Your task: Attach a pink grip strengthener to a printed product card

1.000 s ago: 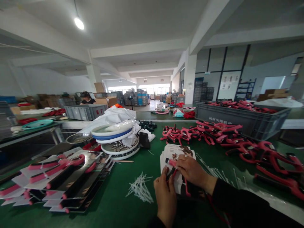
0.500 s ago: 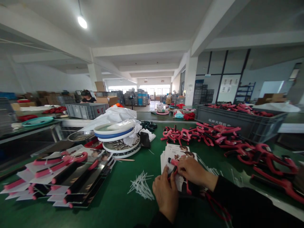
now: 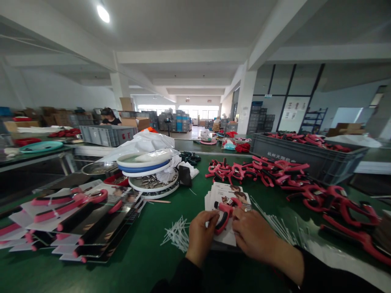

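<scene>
While the left hand (image 3: 201, 232) and the right hand (image 3: 254, 232) work side by side near the front of the green worktop (image 3: 146, 276), both grips are closed on a red-and-black plastic piece (image 3: 224, 215). The left grip is at its black-handled side and the right lies over its red arm; the fingers partly hide the exact contact. The piece rests on a stack of printed cards (image 3: 224, 195), directly between the hands.

Loose white cable ties (image 3: 177, 235) lie just left of the left hand. Further left is a pile of cards with red-and-black pieces attached (image 3: 76, 221). A grey plastic crate (image 3: 308, 162) at right holds a heap of red parts, and more red parts (image 3: 259, 173) lie loose on the worktop before it.

Beyond the hands, a blue-banded white tray (image 3: 143, 167) sits above a white round tray (image 3: 152, 184) holding short metal cylinders. A steel bowl (image 3: 99, 168) stands to their left; its contents are hard to make out. A second grey crate (image 3: 106, 135) stands farther back, its contents not visible, with a person (image 3: 110, 117) behind it.
</scene>
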A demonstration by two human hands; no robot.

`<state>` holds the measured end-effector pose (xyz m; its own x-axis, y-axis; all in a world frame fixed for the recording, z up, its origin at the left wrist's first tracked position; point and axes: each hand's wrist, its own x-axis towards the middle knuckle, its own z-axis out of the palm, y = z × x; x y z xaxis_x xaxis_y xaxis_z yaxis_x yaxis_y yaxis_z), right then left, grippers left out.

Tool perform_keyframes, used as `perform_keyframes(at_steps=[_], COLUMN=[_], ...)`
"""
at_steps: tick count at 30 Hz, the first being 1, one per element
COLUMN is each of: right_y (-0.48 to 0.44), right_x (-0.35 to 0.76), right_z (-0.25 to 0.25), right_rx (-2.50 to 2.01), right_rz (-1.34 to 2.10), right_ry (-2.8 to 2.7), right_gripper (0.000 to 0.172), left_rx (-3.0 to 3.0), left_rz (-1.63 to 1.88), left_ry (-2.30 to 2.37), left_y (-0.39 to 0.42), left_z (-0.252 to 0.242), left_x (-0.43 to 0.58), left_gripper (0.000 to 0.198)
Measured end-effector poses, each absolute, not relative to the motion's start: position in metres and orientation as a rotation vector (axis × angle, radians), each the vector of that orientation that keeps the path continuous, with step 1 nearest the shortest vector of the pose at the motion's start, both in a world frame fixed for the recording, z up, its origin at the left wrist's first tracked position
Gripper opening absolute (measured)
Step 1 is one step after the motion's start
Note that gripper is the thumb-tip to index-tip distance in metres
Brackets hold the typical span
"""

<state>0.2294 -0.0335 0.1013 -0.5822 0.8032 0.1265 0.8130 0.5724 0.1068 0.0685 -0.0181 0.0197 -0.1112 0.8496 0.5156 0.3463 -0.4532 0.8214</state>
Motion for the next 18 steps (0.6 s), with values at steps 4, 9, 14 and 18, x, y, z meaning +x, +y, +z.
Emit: perform_keyframes(at_steps=[4,9,14,18], right_y=[-0.030,-0.031,-0.032,-0.031], right_x=[0.230,0.235,0.229,0.227], right_z=[0.100,0.090,0.070,0.061], right_rx=[-1.316,-1.295,-1.322,-1.275], right_rz=[-0.187,-0.062,-0.001,0.000], right_ry=[-2.651,-2.514,-2.204,-2.106], right_gripper=[0.021,0.020,0.022,0.022], left_rx=[1.729,1.788,1.998,2.175], left_rz=[1.607,1.584,1.517,1.431], left_ry=[1.295,1.251,1.281,1.447], left_y=[-0.022,-0.025,-0.026,-0.027], left_z=[0.022,0.026,0.028,0.029], left_x=[0.071,0.074,0.071,0.068], left_gripper=[0.015,0.013,0.016,0.016])
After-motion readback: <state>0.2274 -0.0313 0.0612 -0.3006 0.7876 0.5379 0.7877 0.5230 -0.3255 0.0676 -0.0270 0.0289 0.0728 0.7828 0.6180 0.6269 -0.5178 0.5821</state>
